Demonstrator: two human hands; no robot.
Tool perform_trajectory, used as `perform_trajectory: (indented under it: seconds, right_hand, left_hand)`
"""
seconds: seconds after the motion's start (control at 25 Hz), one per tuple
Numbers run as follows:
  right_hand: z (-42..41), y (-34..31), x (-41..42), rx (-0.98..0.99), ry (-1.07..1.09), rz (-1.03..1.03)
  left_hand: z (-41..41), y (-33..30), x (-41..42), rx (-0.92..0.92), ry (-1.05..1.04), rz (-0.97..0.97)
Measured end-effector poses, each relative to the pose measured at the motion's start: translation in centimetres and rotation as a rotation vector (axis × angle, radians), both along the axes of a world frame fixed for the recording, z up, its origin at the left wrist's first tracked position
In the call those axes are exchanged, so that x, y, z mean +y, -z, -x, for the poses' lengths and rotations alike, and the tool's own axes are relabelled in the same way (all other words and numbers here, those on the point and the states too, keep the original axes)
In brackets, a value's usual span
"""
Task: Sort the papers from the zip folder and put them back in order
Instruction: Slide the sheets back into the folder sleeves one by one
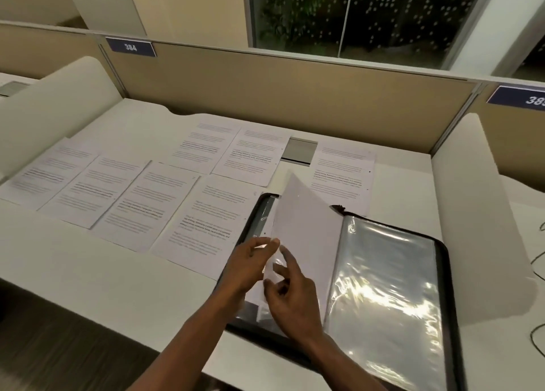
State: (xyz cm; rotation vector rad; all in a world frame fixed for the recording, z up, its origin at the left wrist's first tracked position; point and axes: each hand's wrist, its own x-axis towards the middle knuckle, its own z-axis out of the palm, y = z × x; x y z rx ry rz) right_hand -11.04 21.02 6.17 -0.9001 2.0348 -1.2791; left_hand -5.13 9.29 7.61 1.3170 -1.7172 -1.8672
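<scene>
A black zip folder [442,272] lies open on the white desk, its clear plastic sleeves [383,287] shining on the right half. One sleeve with a white sheet [306,228] in it stands tilted up from the folder's middle. My left hand [247,269] pinches the lower left edge of that sleeve between thumb and fingers. My right hand [292,299] is just beside it, fingers spread and touching the same plastic edge. Several printed papers [147,202] lie in rows on the desk to the left of and behind the folder.
A beige partition [295,95] with number plates closes the desk's far side. White curved side dividers [472,213] stand left and right. A grey cable hatch [300,151] sits among the far papers. Black cables [539,258] trail at the right edge.
</scene>
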Motion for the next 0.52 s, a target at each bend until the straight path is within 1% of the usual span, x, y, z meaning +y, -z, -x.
perform_trajectory:
  seconds: [0.12, 0.28, 0.4, 0.52]
  right_hand:
    - [-2.0, 1.7, -3.0, 0.05, 0.015, -0.09]
    - [-3.1, 3.8, -5.0, 0.097, 0.006, -0.237]
    - [-3.8, 4.7, -5.6, 0.119, -0.021, -0.337]
    - [-4.1, 5.1, -6.0, 0.136, -0.031, -0.38]
  left_hand:
    - [-1.1, 2.5, -3.5, -0.172, 0.051, 0.01]
    - [-2.2, 6.0, -6.9, -0.271, 0.147, 0.034]
    - [-2.9, 7.5, -8.0, -0.333, 0.243, 0.149]
    - [-3.0, 8.1, -8.2, -0.366, 0.337, 0.346]
